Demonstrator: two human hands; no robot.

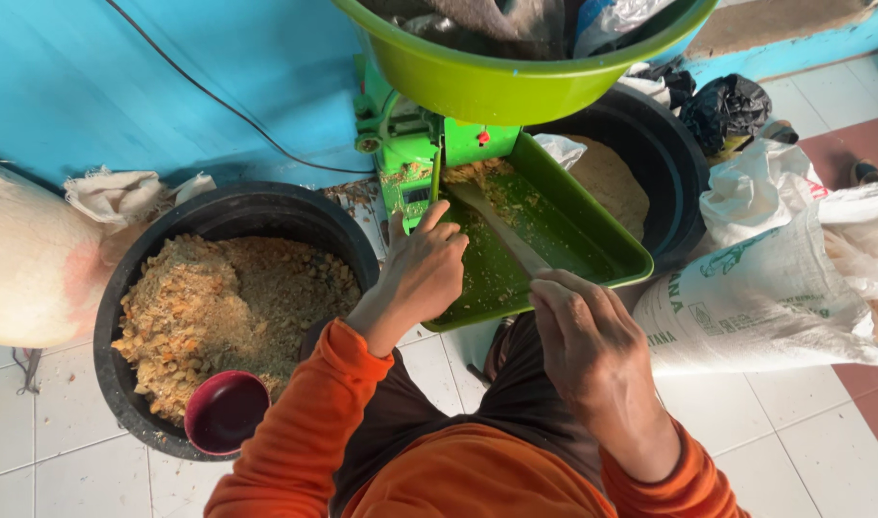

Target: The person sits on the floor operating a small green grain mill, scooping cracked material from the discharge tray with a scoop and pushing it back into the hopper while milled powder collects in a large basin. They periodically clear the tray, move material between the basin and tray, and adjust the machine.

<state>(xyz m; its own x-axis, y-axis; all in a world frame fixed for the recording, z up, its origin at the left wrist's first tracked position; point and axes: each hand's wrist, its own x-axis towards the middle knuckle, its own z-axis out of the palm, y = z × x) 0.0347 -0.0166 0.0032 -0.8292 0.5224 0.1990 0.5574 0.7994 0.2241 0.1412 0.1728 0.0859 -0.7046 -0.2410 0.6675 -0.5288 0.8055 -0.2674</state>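
Over the near end of the green tray [607, 251], the right hand [583, 331] is closed around a flat stick [501, 230], its blade lying up the tray toward the green grinder [410, 153]. The left hand [422, 273] rests on the tray's left rim beside the outlet, fingers loosely curled, holding nothing. Left of it stands a black tub [348, 240] of meal with a red scoop [226, 411]. Fingers so near the outlet could get caught; a hard push might spill meal over the rim.
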